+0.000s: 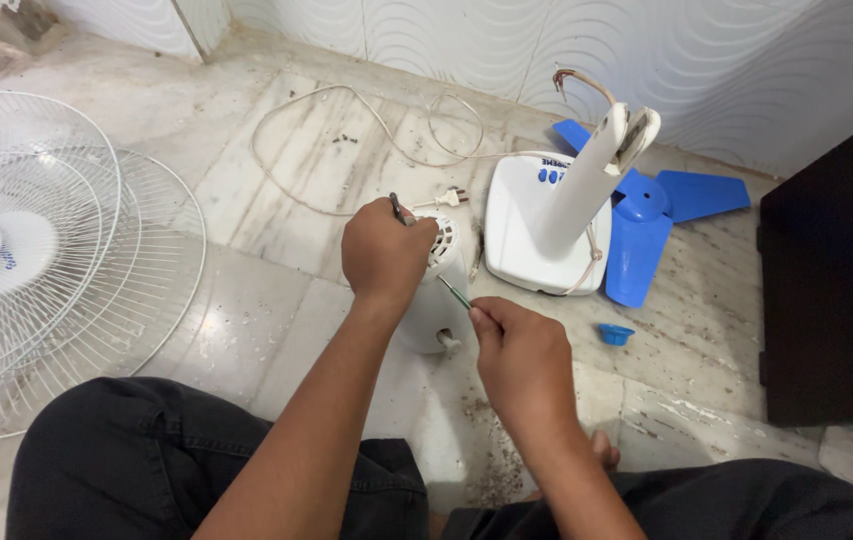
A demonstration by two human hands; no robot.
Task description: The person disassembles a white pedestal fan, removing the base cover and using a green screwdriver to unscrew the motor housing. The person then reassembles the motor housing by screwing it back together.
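We steady a white plastic fan motor housing (434, 290) on the marble floor (246, 300).
Our left hand (383, 250) clasps its top; our right hand (521, 350) pinches a thin green-handled screwdriver (454, 293) against it, beside the white fan base (536, 235) and blue blades (661, 210).

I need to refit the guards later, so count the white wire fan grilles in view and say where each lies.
2. Both lie on the floor at far left, overlapping: one grille on top, nearer the wall, the other grille beneath it, reaching toward the knee. More could lie outside the picture.
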